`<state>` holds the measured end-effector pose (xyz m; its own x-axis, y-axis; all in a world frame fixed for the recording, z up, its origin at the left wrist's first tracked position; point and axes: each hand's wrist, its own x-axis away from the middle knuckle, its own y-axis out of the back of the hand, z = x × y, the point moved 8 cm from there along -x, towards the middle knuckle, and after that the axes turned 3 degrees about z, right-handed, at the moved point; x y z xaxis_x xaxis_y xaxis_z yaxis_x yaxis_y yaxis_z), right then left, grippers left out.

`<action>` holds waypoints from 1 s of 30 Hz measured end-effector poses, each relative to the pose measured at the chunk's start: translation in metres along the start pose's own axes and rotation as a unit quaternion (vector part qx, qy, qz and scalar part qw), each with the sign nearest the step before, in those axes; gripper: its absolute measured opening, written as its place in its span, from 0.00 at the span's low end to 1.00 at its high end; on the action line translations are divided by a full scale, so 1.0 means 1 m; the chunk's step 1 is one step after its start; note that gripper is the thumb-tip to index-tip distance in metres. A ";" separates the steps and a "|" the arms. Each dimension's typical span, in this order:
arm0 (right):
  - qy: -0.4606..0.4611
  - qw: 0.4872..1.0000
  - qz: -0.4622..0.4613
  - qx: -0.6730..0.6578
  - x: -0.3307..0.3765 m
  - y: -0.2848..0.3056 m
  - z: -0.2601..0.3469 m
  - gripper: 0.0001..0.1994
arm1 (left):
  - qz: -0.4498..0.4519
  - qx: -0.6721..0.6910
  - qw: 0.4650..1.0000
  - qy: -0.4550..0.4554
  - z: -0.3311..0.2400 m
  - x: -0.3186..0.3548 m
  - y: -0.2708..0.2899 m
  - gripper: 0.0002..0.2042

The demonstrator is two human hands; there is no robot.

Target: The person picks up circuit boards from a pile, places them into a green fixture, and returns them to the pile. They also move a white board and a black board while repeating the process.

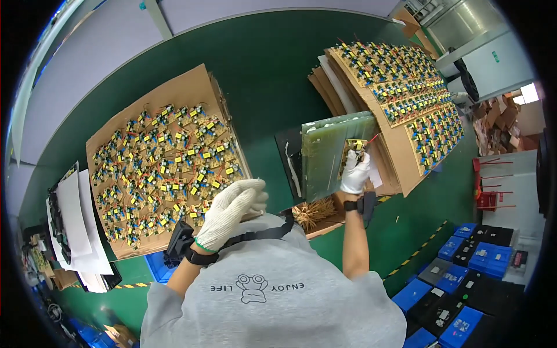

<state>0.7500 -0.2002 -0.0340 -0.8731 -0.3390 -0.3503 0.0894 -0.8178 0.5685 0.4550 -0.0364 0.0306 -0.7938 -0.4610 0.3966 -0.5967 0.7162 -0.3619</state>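
The right hand (355,171), in a white glove, has a little circuit board (355,146) pinched in its grip. The fingers are closed around the near end of it, with almost no gap. The board is over the right side of a see-through green sheet (328,156), but I can't tell if the two touch. It has a yellow block on top, and a red wire sticks out near it.

The left hand (232,211) wears a white glove too. Its fingers lie together, a bit bent, near the corner of a big cardboard sheet (194,81). I see nothing in that grip, but the palm is hidden, so I can't tell for sure.

The board looks light and stiff. Its small parts and thin wire could bend or snap, so the best place to hold it is by its bare edges, not by the wire. The smooth glove might slip a little.

Lots of small boards (165,168) crowd the cardboard on the left. On the right of the green counter (261,69), more boards in panels (391,64) sit on a cardboard pile (397,162).
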 end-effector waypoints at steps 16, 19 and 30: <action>0.058 0.978 0.176 -0.100 0.025 0.003 0.076 0.19 | -0.010 0.011 0.999 -0.032 -0.009 -0.004 -0.008 0.18; -0.021 0.924 0.327 -0.198 0.043 -0.015 0.101 0.26 | 0.008 -0.050 0.998 -0.046 -0.007 -0.012 -0.024 0.27; 0.107 0.983 0.099 -0.114 0.043 0.007 0.157 0.13 | 0.043 0.003 0.999 -0.001 0.005 0.005 -0.019 0.19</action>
<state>0.6376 -0.1473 0.0715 -0.7098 -0.5716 -0.4115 0.3736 -0.8009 0.4679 0.4617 -0.0553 0.0350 -0.8419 -0.3997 0.3625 -0.5279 0.7494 -0.3997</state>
